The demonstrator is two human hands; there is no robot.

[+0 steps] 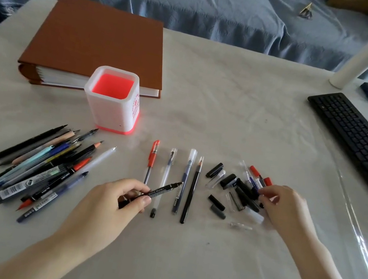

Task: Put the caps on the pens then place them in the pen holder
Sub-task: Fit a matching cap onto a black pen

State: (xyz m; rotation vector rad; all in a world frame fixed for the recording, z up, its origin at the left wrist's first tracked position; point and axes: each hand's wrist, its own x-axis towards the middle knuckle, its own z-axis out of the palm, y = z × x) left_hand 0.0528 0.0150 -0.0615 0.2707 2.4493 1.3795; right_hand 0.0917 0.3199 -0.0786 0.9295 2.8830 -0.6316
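Hands at wrinkled pale counter: left hand gripped slim uncapped black pen; right hand pinched small dark plastic cap.

White pen holder, red inside, stands upright. Uncapped pens heaped front-left of it. Four pens lie parallel centre, loose caps piled right, black marker tilted, uncapped.

A white pen holder glows red inside, beside a brown binder and black keyboard.

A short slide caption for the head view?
Left hand holds an uncapped black pen; right hand reaches into loose caps.
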